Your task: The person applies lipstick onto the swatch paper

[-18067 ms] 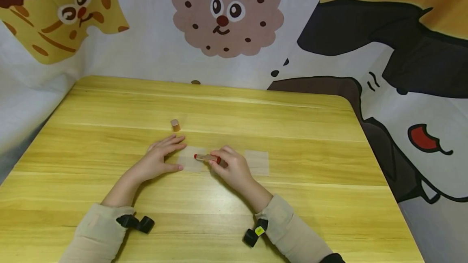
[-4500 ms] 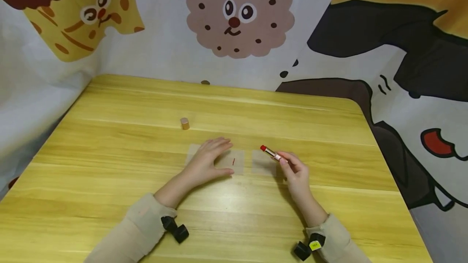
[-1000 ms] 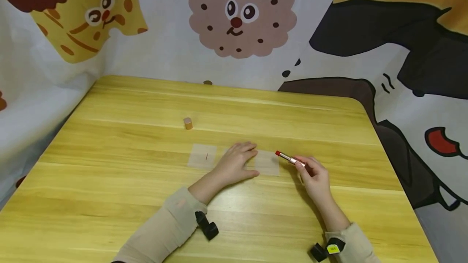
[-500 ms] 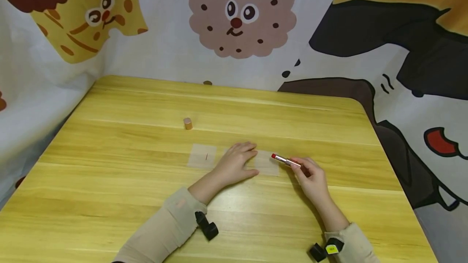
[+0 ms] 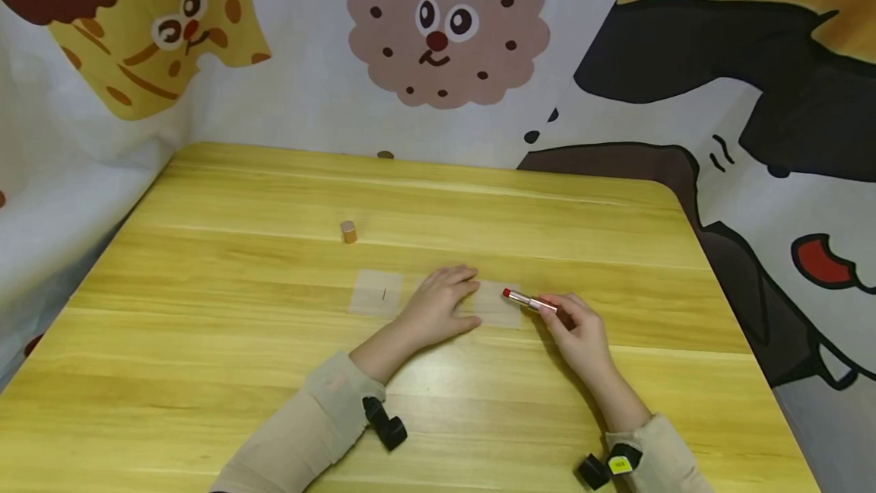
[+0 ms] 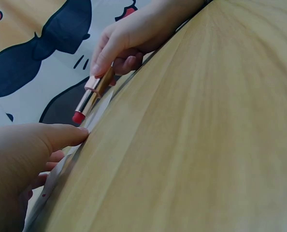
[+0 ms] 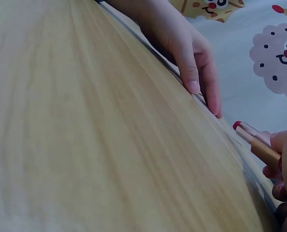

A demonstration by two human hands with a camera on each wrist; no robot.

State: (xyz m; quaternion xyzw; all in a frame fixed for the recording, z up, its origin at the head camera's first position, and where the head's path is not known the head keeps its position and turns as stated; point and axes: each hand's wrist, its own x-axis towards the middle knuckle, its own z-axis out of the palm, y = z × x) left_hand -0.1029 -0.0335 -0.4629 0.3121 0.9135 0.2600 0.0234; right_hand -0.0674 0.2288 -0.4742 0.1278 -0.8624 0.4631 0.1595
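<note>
My right hand (image 5: 573,319) pinches an uncapped gold lipstick (image 5: 528,300) by its base. Its red tip (image 5: 507,293) points left, just over the right edge of a translucent sheet (image 5: 498,306). My left hand (image 5: 438,301) lies flat with straight fingers on that sheet's left part. In the left wrist view the lipstick (image 6: 91,98) slants down towards my left thumb (image 6: 61,136). The right wrist view shows the lipstick (image 7: 257,143) close to the left hand's fingers (image 7: 197,72). A second translucent sheet (image 5: 372,293), to the left, bears a short red mark (image 5: 384,294).
The lipstick's gold cap (image 5: 349,231) stands upright on the yellow wooden table (image 5: 205,371), behind the left sheet. Cartoon-printed cloth walls (image 5: 438,36) close off the back and both sides. The table's right edge (image 5: 712,280) runs close to my right hand.
Over the last second my right hand has lowered the lipstick and carried its tip leftwards to the right sheet. My left hand has stayed flat on that sheet.
</note>
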